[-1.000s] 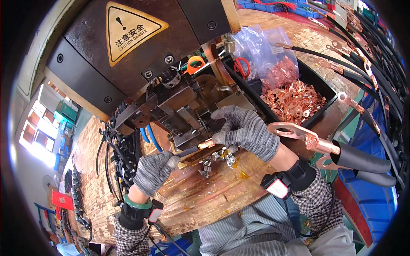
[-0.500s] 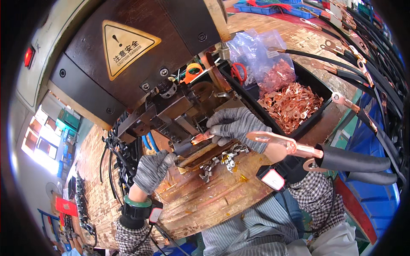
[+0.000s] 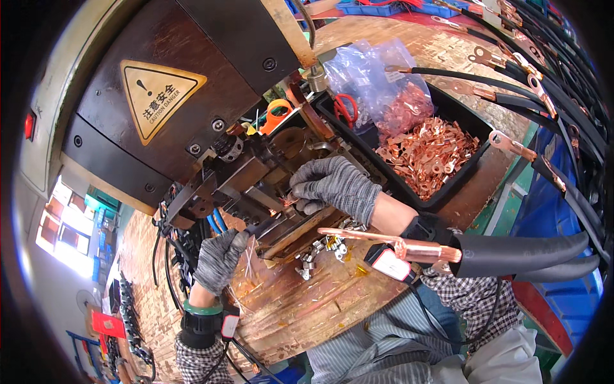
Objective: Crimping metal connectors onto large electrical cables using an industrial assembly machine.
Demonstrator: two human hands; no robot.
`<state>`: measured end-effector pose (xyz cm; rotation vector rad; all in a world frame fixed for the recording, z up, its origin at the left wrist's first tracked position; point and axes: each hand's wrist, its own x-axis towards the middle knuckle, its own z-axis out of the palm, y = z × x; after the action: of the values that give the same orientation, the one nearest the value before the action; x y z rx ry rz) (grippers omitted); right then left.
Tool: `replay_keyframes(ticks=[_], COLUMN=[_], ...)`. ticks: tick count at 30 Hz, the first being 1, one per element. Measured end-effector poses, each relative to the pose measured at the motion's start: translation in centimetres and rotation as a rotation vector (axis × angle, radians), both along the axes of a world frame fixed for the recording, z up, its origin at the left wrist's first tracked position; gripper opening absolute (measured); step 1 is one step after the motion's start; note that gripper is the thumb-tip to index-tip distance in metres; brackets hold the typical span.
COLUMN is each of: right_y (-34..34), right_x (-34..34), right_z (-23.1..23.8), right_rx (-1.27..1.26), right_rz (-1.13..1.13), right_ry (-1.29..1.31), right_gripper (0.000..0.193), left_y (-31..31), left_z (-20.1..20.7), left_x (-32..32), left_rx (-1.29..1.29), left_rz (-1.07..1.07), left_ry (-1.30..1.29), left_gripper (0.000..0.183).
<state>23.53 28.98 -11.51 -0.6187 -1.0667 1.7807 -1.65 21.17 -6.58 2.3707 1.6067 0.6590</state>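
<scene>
My right hand [image 3: 336, 187], in a grey knitted glove, is at the die area of a dark press [image 3: 246, 185]. Its thumb and fingers pinch a small copper terminal [image 3: 287, 201], mostly hidden by the fingertips and the tooling. Lower left, my left hand [image 3: 219, 261], gloved alike, is closed beside the press's front edge. Thin pale strips [image 3: 250, 257] show at its fingertips; whether it grips them or something else is unclear. Small silvery metal pieces [image 3: 310, 257] lie on the wooden table just in front of the press.
A black bin [image 3: 457, 185] right of the press holds loose copper terminals [image 3: 435, 157] and a plastic bag [image 3: 377, 80]. Red-handled scissors [image 3: 346, 109] stand by it. A thick black cable [image 3: 511, 253] with a copper lug juts in from the right, near my right forearm. More lugged cables hang behind.
The view has shifted a little. My right hand has brought the copper terminal in against the tooling, where less of it shows. Pale strips now show by my left hand, which stays closed.
</scene>
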Motion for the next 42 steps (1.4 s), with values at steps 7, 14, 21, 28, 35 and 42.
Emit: replay_keyframes(ticks=[7,14,21,28,35,42], right_y=[0.2,0.3,0.3,-1.3,-4.5,-9.8], right_x=[-0.1,-0.2,1.1,3.1,5.8,6.3], right_z=[0.1,-0.1,0.2,1.3,2.7,-0.7], right_rx=[0.074,0.078,0.228,0.279,0.161,0.132], right_rz=[-0.043,-0.057,-0.263,-0.333,-0.395,0.155], right_ry=[-0.087,-0.083,-0.286,-0.042,-0.124,-0.418], right_gripper=[0.006,0.008,0.019,0.013,0.015,0.031], left_y=[-0.2,-0.1,0.0,0.1,0.4,-3.1], left_z=[0.1,-0.2,0.0,0.3,-0.4,1.5], left_x=[-0.2,0.0,-0.3,-0.2,-0.1,-0.5], left_rx=[0.011,0.031,-0.011,-0.050,-0.044,-0.163], left_rz=[0.016,-0.063,-0.039,-0.016,-0.057,-0.029], left_ry=[0.012,-0.043,-0.045,0.027,-0.093,0.155], left_gripper=[0.025,0.021,0.022,0.023,0.022,0.021])
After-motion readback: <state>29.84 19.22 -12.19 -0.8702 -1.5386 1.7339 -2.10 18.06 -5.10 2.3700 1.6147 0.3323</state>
